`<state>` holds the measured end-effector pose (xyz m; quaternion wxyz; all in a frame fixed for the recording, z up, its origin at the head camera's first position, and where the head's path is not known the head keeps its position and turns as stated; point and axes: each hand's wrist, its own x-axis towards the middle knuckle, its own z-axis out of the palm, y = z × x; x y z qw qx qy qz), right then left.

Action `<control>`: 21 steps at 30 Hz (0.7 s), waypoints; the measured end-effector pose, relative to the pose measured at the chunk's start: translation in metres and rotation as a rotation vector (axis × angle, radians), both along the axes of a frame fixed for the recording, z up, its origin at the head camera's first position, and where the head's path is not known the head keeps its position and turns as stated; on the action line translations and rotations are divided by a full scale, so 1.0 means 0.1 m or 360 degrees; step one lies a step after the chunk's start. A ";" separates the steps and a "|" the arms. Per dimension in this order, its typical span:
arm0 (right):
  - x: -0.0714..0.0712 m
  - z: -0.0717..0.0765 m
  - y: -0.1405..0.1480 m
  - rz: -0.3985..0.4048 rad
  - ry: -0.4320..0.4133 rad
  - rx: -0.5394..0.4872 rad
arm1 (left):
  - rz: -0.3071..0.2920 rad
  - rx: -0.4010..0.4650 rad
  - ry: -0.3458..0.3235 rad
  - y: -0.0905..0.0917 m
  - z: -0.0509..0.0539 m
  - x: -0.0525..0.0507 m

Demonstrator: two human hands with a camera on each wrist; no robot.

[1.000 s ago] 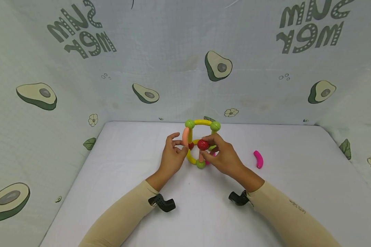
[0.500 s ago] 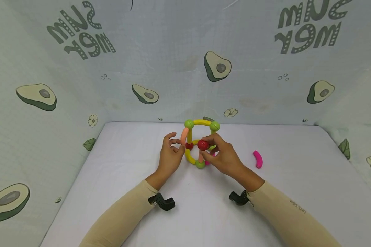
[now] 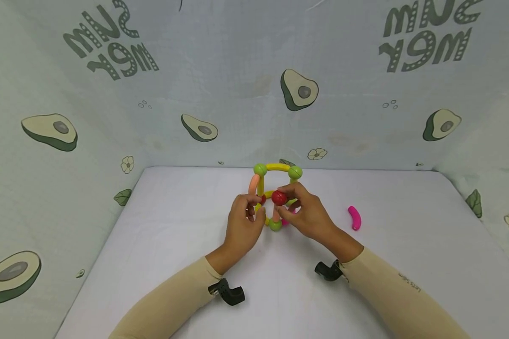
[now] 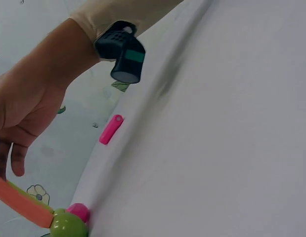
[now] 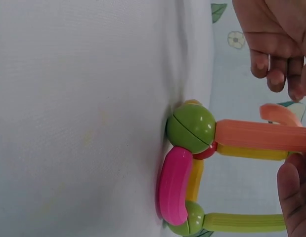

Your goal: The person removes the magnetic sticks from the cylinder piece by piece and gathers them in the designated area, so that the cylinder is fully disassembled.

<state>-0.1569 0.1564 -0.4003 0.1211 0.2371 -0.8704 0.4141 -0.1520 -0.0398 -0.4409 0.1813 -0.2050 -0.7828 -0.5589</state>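
A magnetic ball-and-stick frame (image 3: pixel 277 166) stands on the table, with green and red balls joined by yellow, green, pink and orange sticks. My right hand (image 3: pixel 308 214) pinches a red ball (image 3: pixel 279 197) on top of an upright orange stick (image 5: pixel 261 135), whose foot meets a green ball (image 5: pixel 191 128). To the frame's left is my left hand (image 3: pixel 242 228), its fingers loosely bent and nothing seen between them. Just above that hand, a curved orange stick (image 3: pixel 253 184) hangs from the upper left green ball (image 3: pixel 260 169). In the right wrist view, the left fingers (image 5: pixel 275 78) appear apart from the frame.
A loose pink curved stick (image 3: pixel 354 218) lies on the white table (image 3: pixel 407 226) to the right of the frame. Behind the table hangs a pale cloth (image 3: pixel 237 84) printed with avocados.
My left hand has let go of the curved orange stick and moved down and slightly right, towards the frame's lower part. The right hand stays on the red ball.
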 end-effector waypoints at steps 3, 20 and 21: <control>0.00 0.00 0.01 0.0005 0.0019 -0.0008 | -0.0094 -0.0140 -0.0071 0.06 -0.06 0.03; 0.02 0.00 0.02 -0.0024 -0.0021 -0.0004 | -0.0196 -0.0373 -0.0288 0.17 -0.20 -0.06; 0.02 0.00 0.02 -0.0025 -0.0024 -0.0006 | -0.0197 -0.0375 -0.0290 0.17 -0.20 -0.06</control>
